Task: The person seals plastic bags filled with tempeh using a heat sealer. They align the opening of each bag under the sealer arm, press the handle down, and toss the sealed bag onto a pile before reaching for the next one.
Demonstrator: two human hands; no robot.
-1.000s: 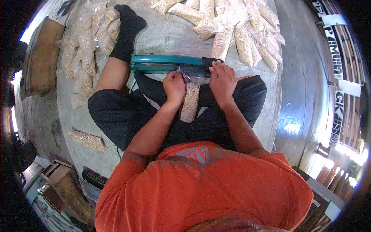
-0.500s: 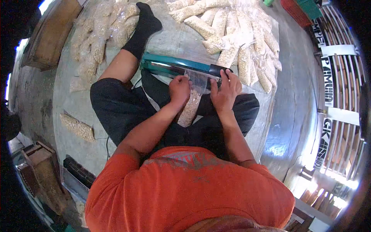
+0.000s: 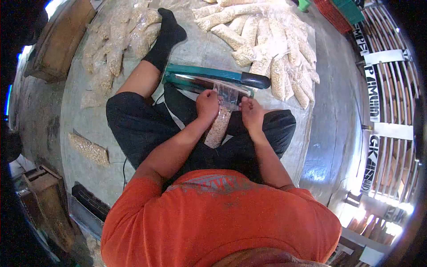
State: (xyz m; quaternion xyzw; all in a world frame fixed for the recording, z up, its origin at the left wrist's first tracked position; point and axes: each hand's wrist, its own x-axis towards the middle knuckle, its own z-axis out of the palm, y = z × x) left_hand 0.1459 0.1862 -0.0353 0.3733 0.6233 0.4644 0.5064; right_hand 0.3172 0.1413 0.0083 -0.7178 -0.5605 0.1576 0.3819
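A clear plastic bag (image 3: 218,127) filled with pale, small pieces leans between my legs, its flat upper end lying at the front of a teal heat sealer (image 3: 202,73). The sealer's arm, with its black handle (image 3: 255,80), stands raised above the base. My left hand (image 3: 207,104) pinches the left edge of the bag's top. On the opposite side, my right hand (image 3: 251,111) has its fingers closed at the bag's right edge, below the handle. The exact grip of the right fingertips is partly hidden.
Many filled bags (image 3: 278,49) are piled at the front right, more bags (image 3: 115,42) at the front left. One bag (image 3: 89,149) lies alone to my left. My outstretched leg (image 3: 147,75) flanks the sealer. Wooden boxes (image 3: 58,42) stand along the left.
My right hand has left the sealer's handle and come down to the bag's right edge. The sealer's arm has lifted from the base. My left hand stays at the bag.
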